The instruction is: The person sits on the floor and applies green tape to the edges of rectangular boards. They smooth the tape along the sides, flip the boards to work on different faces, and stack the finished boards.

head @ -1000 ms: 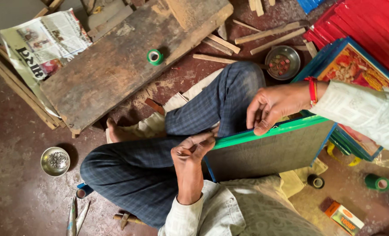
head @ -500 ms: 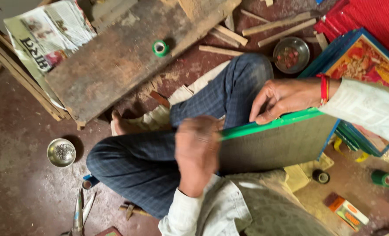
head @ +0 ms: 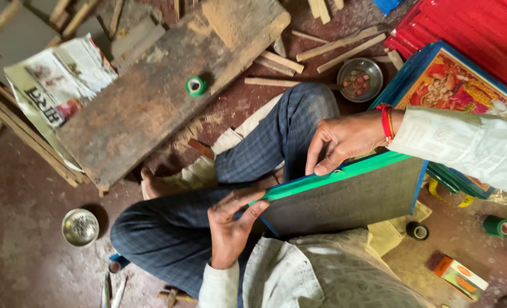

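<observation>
Frame [head: 344, 197] stiff, light we judge; our left hand [head: 230, 228] pinches its corner, right hand [head: 344, 142] presses fingers on its green edge

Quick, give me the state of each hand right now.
Left hand: pinching the green-edged frame at its corner.
Right hand: partly closed, fingers pressing on the frame's top edge.

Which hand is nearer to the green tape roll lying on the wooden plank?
Left. The left hand grips the frame's corner below the green tape roll; the right hand presses the frame's top edge, farther right.
</observation>
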